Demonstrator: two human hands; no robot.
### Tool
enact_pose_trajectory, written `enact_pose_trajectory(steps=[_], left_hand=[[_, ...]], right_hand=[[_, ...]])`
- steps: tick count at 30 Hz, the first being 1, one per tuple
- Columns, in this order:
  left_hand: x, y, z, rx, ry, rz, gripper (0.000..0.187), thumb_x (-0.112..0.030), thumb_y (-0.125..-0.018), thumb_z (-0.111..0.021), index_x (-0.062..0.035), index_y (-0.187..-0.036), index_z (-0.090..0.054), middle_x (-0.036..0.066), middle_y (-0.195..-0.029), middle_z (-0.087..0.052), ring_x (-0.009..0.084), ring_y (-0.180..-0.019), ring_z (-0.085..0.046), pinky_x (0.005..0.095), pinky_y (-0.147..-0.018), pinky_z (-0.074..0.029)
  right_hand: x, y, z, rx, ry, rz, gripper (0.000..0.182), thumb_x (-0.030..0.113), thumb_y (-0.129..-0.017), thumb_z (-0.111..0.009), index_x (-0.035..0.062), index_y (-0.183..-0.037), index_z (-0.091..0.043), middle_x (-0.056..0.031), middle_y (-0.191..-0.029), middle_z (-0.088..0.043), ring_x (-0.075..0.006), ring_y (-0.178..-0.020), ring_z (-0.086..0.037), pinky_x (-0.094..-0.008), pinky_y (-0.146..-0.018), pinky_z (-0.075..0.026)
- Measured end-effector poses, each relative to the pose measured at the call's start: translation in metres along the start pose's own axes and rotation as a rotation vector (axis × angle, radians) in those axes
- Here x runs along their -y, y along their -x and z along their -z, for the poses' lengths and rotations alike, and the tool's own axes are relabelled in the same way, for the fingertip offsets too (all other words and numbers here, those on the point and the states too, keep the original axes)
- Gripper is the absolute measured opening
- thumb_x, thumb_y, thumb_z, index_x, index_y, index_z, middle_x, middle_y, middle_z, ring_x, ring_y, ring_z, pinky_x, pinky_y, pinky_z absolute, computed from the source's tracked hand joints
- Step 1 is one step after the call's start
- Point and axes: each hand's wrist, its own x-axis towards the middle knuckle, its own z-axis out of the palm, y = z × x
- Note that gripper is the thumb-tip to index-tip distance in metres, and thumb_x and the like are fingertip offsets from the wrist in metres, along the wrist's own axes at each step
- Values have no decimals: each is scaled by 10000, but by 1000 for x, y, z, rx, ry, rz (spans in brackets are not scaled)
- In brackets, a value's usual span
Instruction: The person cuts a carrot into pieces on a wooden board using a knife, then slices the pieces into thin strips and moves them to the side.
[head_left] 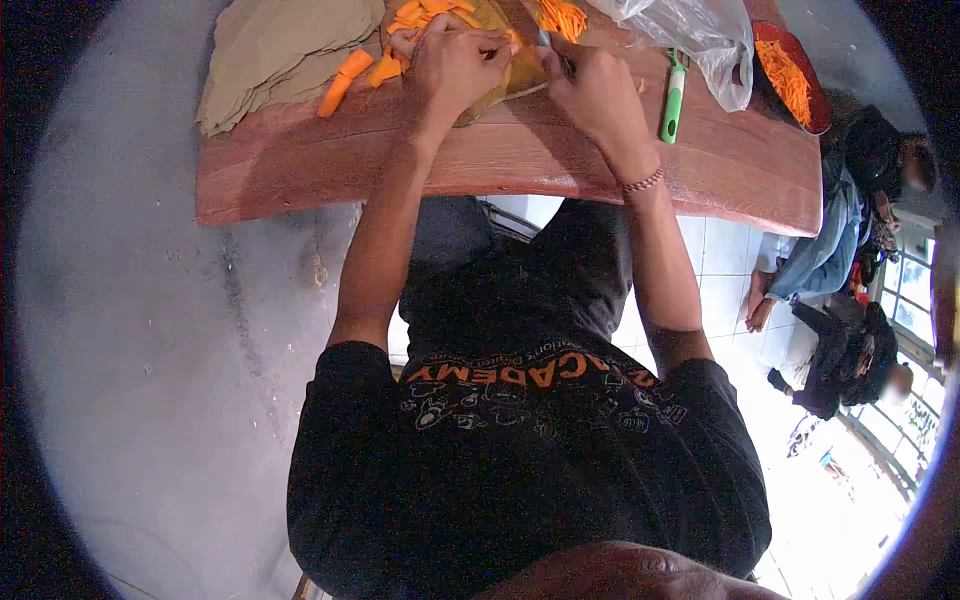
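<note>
Both my hands work over a yellowish-brown cutting board (525,75) at the top of the view. My left hand (455,68) is closed, its fingertips pinched down on the board at what looks like a piece of carrot. Close by on the right, my right hand (600,95) is wrapped round a knife (544,39); little of its blade shows. Carrot slices (425,14) lie just beyond my left hand. A heap of thin carrot strips (560,18) is past the knife. Two larger carrot pieces (345,82) rest left of the board.
Brown paper-like sheets (285,60) cover the wooden table's (300,180) left end. A green-handled peeler (673,105) lies right of my right hand, near a clear plastic bag (715,50). A red-rimmed bowl (822,115) holds shredded carrot. People (830,240) sit on the floor at right.
</note>
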Motion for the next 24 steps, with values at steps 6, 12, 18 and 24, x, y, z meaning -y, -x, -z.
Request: enact_pose_trajectory(steps=[6,12,18,24], left_hand=[[10,1,-9,63,55,47,302,-494,-812,-722,-242,-955,-809,28,-820,-749,245,-884,-647,368,-808,-540],[10,1,-4,86,75,36,305,-493,-820,-716,-235,-955,-809,39,-816,-747,249,-876,-643,389,-814,-530],[5,2,1,52,45,22,299,-510,-828,-704,-256,-942,-811,8,-847,-754,215,-926,-636,451,-904,-427],[6,3,-2,74,49,18,280,-469,-831,-718,-224,-930,-813,8,-865,-760,226,-897,-654,426,-853,-479]], right_hand=[[3,16,9,-31,-31,34,252,242,-919,-577,20,-999,-666,-277,-771,-653,-468,-721,-659,-535,-656,-551],[6,18,11,7,-39,-7,232,203,-880,-604,10,-991,-667,-280,-766,-650,-464,-726,-660,-522,-653,-557],[9,19,11,23,-18,-4,240,207,-847,-641,-3,-962,-660,-274,-755,-652,-452,-719,-666,-520,-648,-558],[12,19,1,28,34,-11,282,252,-840,-662,-17,-922,-652,-279,-733,-648,-450,-725,-673,-526,-647,-555]])
